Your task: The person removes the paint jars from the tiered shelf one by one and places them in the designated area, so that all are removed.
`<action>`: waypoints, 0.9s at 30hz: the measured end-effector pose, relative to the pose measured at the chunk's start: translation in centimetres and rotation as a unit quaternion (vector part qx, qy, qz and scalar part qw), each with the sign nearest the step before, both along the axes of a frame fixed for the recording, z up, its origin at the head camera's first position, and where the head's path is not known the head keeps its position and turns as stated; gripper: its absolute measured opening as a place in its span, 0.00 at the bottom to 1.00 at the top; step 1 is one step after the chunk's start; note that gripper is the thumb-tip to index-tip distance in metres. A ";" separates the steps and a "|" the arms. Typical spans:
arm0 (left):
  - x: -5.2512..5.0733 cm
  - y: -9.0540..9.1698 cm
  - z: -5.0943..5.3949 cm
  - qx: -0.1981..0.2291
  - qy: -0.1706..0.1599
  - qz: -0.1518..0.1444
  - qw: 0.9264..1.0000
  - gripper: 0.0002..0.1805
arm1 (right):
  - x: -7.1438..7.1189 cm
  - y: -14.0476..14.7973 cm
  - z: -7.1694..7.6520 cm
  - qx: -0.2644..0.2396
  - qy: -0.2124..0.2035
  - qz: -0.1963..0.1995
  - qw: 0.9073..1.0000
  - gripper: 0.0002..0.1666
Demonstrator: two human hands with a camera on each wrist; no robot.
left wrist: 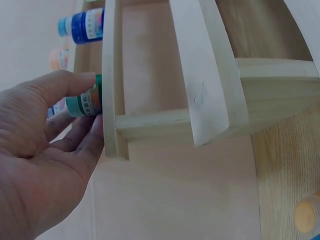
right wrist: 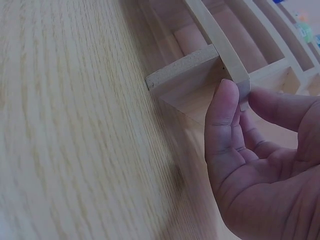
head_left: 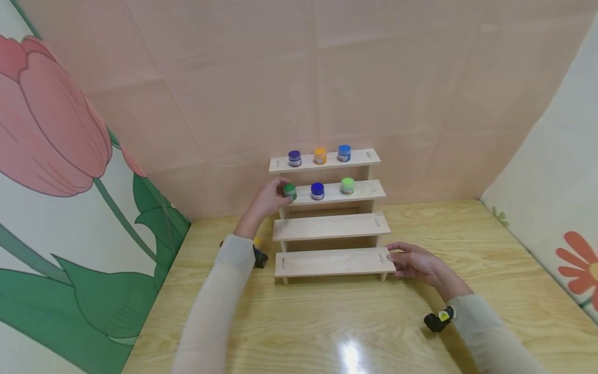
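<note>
A pale wooden stand (head_left: 331,227) with stepped shelves stands on the table. At the left end of its second shelf from the top, my left hand (head_left: 272,198) pinches a green paint jar (left wrist: 85,102) between thumb and fingers, the jar's base at the board. To the right on that shelf are a dark blue jar (head_left: 317,191) and a light green jar (head_left: 348,186). The top shelf bears a purple jar (head_left: 295,159), an orange jar (head_left: 320,156) and a blue jar (head_left: 344,153). My right hand (head_left: 415,264) grips the right end of the lowest shelf (right wrist: 235,70).
Behind the stand hangs a pinkish backdrop (head_left: 397,93). Flower-printed panels (head_left: 51,130) flank the wood-grain table (head_left: 299,322). An orange-topped jar (left wrist: 306,216) is on the table left of the stand, mostly hidden by the left arm in the head view.
</note>
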State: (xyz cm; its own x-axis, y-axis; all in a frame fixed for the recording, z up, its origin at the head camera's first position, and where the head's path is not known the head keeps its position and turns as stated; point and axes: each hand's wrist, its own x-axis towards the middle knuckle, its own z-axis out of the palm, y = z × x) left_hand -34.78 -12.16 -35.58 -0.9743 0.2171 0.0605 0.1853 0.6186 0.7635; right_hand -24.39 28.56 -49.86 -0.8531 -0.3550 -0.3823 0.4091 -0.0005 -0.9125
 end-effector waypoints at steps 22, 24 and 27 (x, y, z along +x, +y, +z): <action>2.5 -1.0 0.9 0.038 0.029 0.013 0.999 0.23 | 0.0 0.1 -0.4 -0.006 0.008 0.007 1.000 0.17; 3.0 -1.4 0.9 0.042 0.030 0.017 0.998 0.23 | 0.0 0.1 -0.4 -0.004 0.006 0.004 1.000 0.18; 3.6 -2.1 0.8 0.045 0.033 0.029 0.998 0.23 | -0.1 0.1 -0.3 -0.003 0.006 0.001 1.000 0.19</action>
State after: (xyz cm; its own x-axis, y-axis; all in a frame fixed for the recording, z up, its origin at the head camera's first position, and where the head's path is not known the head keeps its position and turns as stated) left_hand -31.15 -14.31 -34.74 -0.9782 0.1515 0.1417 0.2031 0.5587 0.8041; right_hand -24.44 28.71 -50.19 -0.8569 -0.3586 -0.3703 0.3983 -0.0047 -0.9172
